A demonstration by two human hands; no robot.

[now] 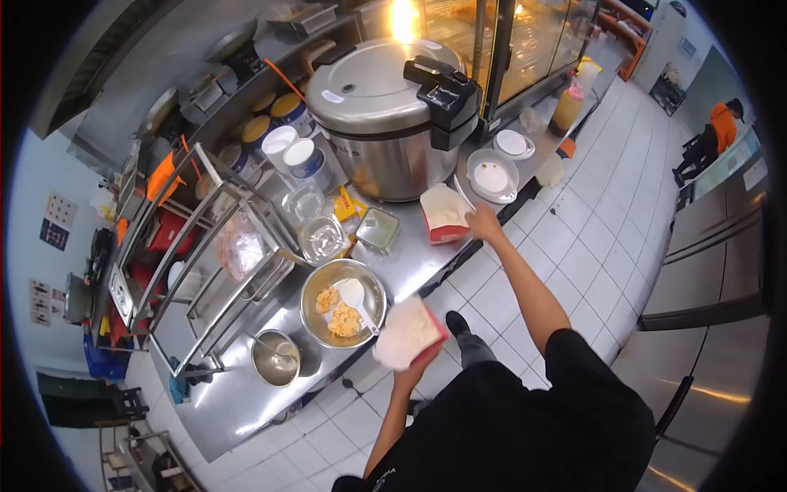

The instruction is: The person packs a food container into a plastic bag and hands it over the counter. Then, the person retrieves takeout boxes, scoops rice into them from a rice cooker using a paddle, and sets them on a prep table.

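Observation:
My left hand (405, 380) is closed around a red-and-white paper box (410, 332), held in front of the counter edge and slightly blurred. My right hand (484, 223) grips the side of a second red-and-white paper box (445, 213) at the counter's edge. A thin white strip stands beside that box; I cannot make out what it is. Near my left hand, a steel bowl (307, 316) holds orange-coloured food and a white scoop (361, 305). The contents of both boxes cannot be made out clearly.
A large rice cooker (385, 156) stands on the steel counter (221, 418). Around it are a smaller steel bowl (276, 373), clear containers (321, 239), tubs (306, 157) and a white dish (492, 179). A metal rack (201, 221) stands left. A person in orange (721, 123) is far right.

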